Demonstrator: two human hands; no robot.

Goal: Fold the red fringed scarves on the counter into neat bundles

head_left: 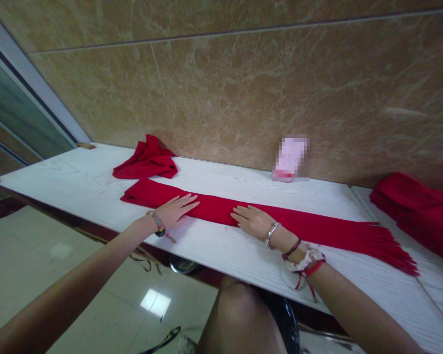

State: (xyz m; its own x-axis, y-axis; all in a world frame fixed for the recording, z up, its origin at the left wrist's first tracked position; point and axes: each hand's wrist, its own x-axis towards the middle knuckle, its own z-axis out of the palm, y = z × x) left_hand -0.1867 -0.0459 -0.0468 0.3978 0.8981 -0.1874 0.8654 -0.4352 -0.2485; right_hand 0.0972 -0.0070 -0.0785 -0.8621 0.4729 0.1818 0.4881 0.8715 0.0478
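Note:
A red scarf lies lengthwise in a long folded strip on the white table, its fringed end spread out at the right. My left hand rests flat on the left part of the scarf, fingers stretched out, with a ring on one finger. Further right, my right hand lies palm down on the middle of the scarf, fingers extended. Neither hand grips the cloth. The scarf's left end is folded over in layers.
A crumpled red cloth sits near the wall at the back left. Against the marbled wall leans a blurred pink object. More red cloth is piled at the right, beyond a seam between tabletops. My knee is close to the front edge.

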